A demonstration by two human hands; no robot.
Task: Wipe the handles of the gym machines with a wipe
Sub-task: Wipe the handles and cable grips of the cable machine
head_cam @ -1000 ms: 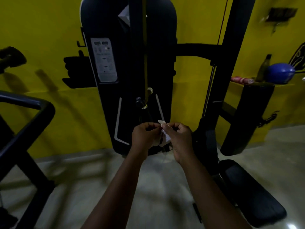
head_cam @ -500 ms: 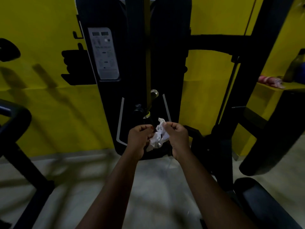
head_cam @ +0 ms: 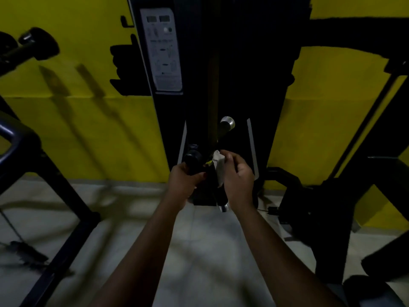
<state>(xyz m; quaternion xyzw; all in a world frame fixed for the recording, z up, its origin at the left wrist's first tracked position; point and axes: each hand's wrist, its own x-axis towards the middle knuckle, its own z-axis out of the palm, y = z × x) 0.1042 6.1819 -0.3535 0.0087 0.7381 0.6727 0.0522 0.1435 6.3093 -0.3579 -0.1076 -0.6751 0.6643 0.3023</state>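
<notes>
A black cable machine stands against the yellow wall. Its double handle hangs low in front of it. My left hand grips the left black handle, whose round end sticks up above my fist. My right hand holds a crumpled white wipe against the right handle, whose chrome end cap shows below my hand. A second chrome-capped grip sits higher on the machine.
A white instruction label is on the machine's left side. A black frame stands at left, with a padded roller above it. More black machine parts and a seat pad fill the right. The floor is pale tile.
I have stepped closer to the machine. My hands parted from unfolding the wipe: the left took the left handle, the right brought the wipe onto the right handle.
</notes>
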